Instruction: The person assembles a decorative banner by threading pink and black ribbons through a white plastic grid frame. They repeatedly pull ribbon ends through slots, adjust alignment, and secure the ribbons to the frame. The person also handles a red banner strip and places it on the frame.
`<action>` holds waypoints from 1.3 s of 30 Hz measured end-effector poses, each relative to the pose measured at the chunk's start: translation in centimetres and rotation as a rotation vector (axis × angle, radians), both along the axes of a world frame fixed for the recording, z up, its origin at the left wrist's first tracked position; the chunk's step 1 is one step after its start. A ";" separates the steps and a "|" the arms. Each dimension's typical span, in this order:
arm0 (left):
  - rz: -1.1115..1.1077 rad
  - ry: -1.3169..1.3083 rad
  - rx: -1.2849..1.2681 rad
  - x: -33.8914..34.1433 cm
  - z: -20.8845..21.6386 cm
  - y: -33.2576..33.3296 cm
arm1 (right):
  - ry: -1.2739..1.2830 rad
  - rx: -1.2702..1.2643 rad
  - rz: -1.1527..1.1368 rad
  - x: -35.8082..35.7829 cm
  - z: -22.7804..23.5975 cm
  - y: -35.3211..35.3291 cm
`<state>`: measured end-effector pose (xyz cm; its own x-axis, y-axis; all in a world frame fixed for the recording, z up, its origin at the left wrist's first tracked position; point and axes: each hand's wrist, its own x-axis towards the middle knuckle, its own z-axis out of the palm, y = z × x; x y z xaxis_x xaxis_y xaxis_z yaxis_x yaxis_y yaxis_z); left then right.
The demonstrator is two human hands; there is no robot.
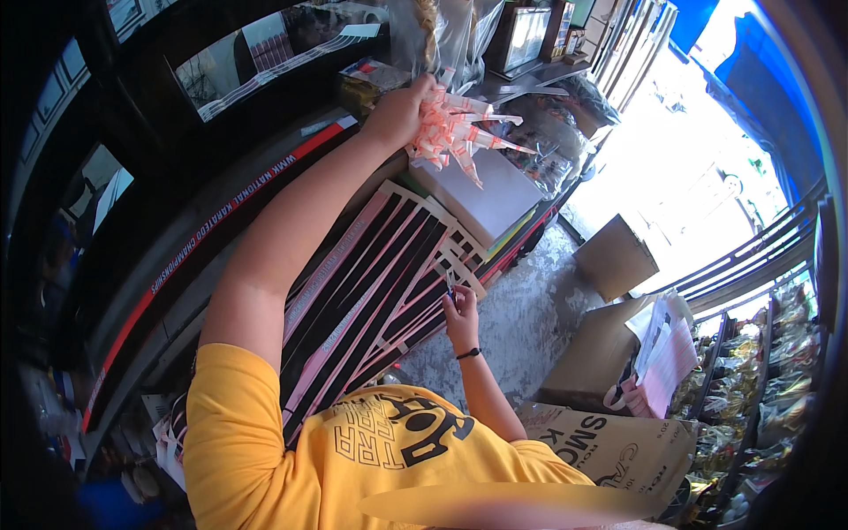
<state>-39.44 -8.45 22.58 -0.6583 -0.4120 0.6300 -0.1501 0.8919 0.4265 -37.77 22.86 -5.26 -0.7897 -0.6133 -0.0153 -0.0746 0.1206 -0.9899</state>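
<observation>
My left hand (402, 113) is raised at the far side, closed around a bunch of white plastic strips (449, 132) with orange-red markings. Their loose ends fan out to the right. Lower down, my right hand (462, 320) is closed on a small pointed tool (450, 287) with a dark handle and a greyish tip. The tool's exact kind is too small to make out. Beneath it lie long printed sheets (371, 278) of black, pink and white bands. A white box (481, 194) sits just below the bunch of strips.
A clear plastic bag (442, 35) hangs beyond my left hand. A red-edged black panel (212, 216) runs along the left. Cardboard boxes (609, 450) stand at right, one with pink and white papers (658, 353) on top. Racks of bagged shiny items (760, 397) line the far right.
</observation>
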 end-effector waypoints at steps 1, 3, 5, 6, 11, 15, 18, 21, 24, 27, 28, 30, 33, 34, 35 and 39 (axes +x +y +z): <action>-0.070 -0.049 -0.042 0.2 0.0 0.3 | 0.021 -0.006 -0.006 0.0 0.2 0.1; -0.101 -0.086 -0.291 0.3 0.3 1.0 | 0.014 0.053 -0.008 -0.1 0.6 0.3; 0.047 -0.269 -0.558 0.6 0.2 2.2 | 0.033 -0.039 -0.002 -0.3 1.0 0.2; 0.122 -0.256 -0.592 0.5 0.3 2.8 | 0.012 -0.035 -0.002 -0.4 1.2 0.2; 0.215 -0.378 -0.557 0.1 0.4 3.9 | 0.411 0.195 -0.032 -1.0 2.7 -0.6; -0.003 -0.152 -0.209 0.4 0.8 2.2 | 0.457 0.317 -0.022 -2.0 3.5 -3.3; -0.013 0.152 -0.096 0.7 0.8 1.7 | 0.384 0.278 -0.030 -2.1 3.0 -4.6; 0.072 0.247 0.115 1.0 1.3 3.2 | 0.399 0.215 0.000 -2.0 2.0 -5.2; 0.045 0.636 0.231 4.8 -0.2 8.3 | 0.472 0.146 0.123 -1.0 0.9 -5.6; 0.217 0.563 -0.076 12.6 -5.3 16.3 | 0.399 0.153 0.423 1.1 0.3 -5.9; 0.181 0.530 -0.029 16.4 -7.9 18.9 | 0.609 0.189 0.529 1.8 0.5 -6.1; 0.193 0.267 0.000 24.5 -12.7 22.4 | -0.196 -0.143 0.545 5.6 0.2 -7.1; 0.598 0.265 0.058 35.9 -17.6 25.4 | 0.463 0.069 0.767 9.6 2.1 -7.0; 0.856 0.237 0.005 39.1 -18.3 26.4 | 0.410 0.159 0.868 10.8 3.1 -7.3; 1.038 0.105 -0.019 43.0 -18.7 27.5 | 0.416 0.098 0.934 12.7 3.6 -7.8; 1.898 -0.183 0.129 55.2 -18.5 30.6 | 0.463 -0.048 1.265 19.1 5.4 -9.7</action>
